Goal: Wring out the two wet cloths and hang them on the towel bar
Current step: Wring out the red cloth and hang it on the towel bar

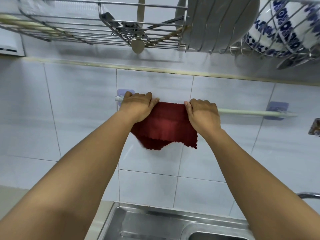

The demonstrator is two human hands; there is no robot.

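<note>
A dark red cloth (165,125) is draped over the towel bar (242,112) near the bar's left end, its two layers hanging down against the white wall tiles (69,110) with zigzag hems at the bottom. The cloth's top left corner is pinched at the bar by the left hand (138,105), fingers curled together over cloth and bar. The top right corner is held the same way by the right hand (204,113), thumb pressed on the fabric edge and fingers closed over the bar. Only one cloth is seen. To the right of the cloth the bar runs bare to a pale purple mount (277,110); a second mount (123,93) shows just behind the left hand's fingers. Above the bar a wire dish rack (121,32) is fixed — white plates (207,23) and blue-patterned bowls (285,28) stand in its right part, a wooden spoon (138,44) hangs nearer the middle. Below the bar a steel sink (155,224) is seen, with a tap (310,195) at the right edge.
</note>
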